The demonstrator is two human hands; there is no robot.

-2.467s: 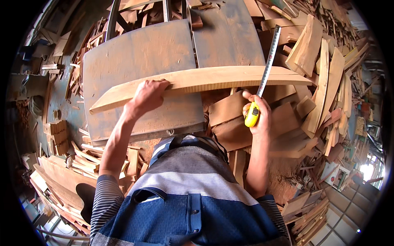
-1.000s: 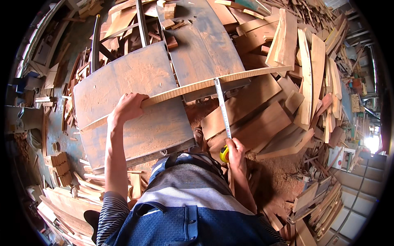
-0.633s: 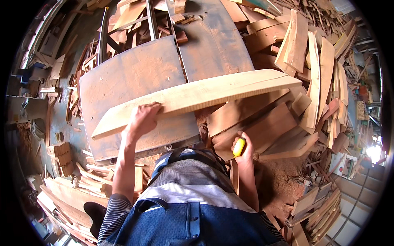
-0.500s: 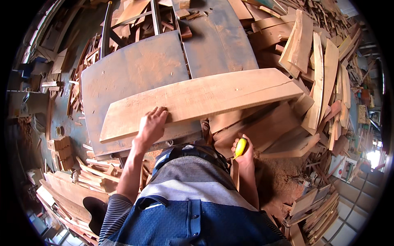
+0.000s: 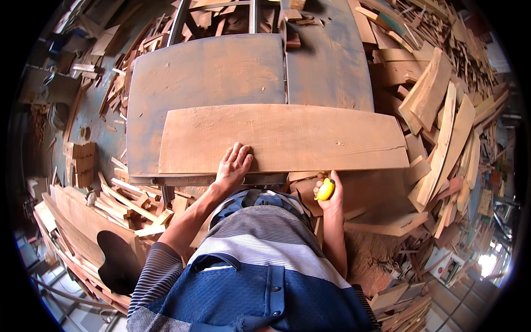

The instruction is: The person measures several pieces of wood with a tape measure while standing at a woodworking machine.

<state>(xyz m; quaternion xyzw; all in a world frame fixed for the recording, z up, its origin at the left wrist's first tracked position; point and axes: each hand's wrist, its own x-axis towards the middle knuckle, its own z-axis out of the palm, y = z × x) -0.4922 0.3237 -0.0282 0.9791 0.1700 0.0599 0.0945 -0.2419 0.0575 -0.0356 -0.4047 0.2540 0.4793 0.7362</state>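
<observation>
A wide, pale-brown wooden board [image 5: 287, 133] lies across the near end of a metal table [image 5: 204, 72], its right part reaching past the table's edge. My left hand [image 5: 235, 166] rests on the board near its front edge, fingers stretched out over the wood. Just below the front edge, right of the middle, my right hand [image 5: 334, 196] is closed around a small rounded yellow tool [image 5: 324, 190]. Its thumb points up to the board's edge. The tool's exact kind cannot be made out.
Beside the metal table runs a second metal plate [image 5: 332, 72]. Long offcuts [image 5: 442, 144] are heaped on the right. Stacked boards [image 5: 91, 221] and loose strips [image 5: 130, 202] lie at the lower left. A black rounded object [image 5: 119, 263] stands near my left elbow.
The board has turned from slanting to lying nearly straight across in front of me. My left hand sits farther right in view. My right hand has risen to the board's front edge.
</observation>
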